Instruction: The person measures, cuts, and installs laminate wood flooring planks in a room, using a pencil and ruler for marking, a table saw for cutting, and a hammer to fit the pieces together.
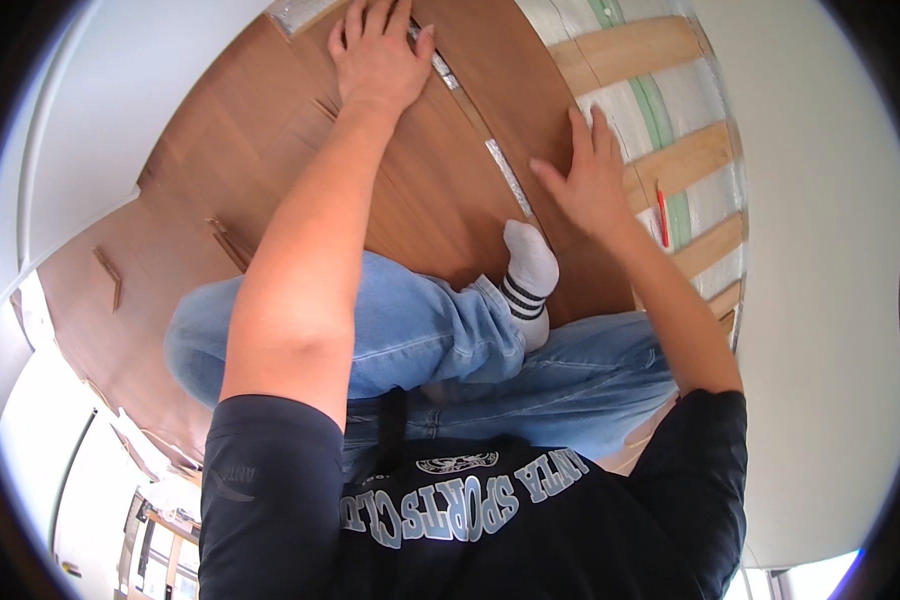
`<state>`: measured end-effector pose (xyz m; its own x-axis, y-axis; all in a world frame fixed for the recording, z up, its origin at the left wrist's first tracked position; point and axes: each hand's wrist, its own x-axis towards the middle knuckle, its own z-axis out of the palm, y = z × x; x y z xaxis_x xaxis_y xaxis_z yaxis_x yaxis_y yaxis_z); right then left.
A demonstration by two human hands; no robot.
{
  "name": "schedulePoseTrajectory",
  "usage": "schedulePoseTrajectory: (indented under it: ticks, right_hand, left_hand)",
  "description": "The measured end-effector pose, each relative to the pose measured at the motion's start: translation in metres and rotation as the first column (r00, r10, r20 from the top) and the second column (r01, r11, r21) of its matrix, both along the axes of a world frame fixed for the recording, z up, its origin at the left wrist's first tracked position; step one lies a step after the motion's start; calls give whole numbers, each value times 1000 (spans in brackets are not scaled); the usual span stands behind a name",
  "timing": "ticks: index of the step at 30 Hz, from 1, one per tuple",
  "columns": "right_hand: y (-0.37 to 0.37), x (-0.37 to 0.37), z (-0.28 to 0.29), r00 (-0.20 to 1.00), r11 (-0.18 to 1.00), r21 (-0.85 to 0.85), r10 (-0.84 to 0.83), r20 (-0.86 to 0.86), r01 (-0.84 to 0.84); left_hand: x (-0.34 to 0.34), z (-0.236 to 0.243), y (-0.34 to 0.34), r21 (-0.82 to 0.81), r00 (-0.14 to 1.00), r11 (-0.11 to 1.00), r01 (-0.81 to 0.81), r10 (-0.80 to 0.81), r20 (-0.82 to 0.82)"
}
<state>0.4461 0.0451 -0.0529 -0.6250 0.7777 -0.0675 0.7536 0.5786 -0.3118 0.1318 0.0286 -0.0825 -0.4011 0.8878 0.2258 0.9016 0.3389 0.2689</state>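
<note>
My left hand lies with fingers apart on brown wooden planks at the top of the view, touching the edge of a narrow gap with a silver foil strip in it. My right hand is open over the long board right of that gap, fingers loosely spread near its edge; whether it touches is hard to tell. My socked foot rests on the planks by the gap's lower end.
On the right, pale battens cross white sheeting with green strips, and a thin red tool lies there. Small wood offcuts are at the left. White walls border the floor. A cluttered doorway area shows at lower left.
</note>
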Motion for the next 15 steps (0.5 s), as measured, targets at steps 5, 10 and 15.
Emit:
schedulePoseTrajectory:
  ticks: [5,10,15]
  right_hand:
    - [-66,32,28,974,986,-99,-111,196,132]
    - [-83,46,24,937,940,-174,-246,247,293]
    - [-80,51,28,939,942,-162,-255,230,295]
  left_hand:
    - [3,-2,-4,39,1000,999,-6,5,14]
    - [-7,-23,-2,10,995,1000,-10,11,-101]
    - [-6,-30,-1,-11,998,1000,17,-17,-68]
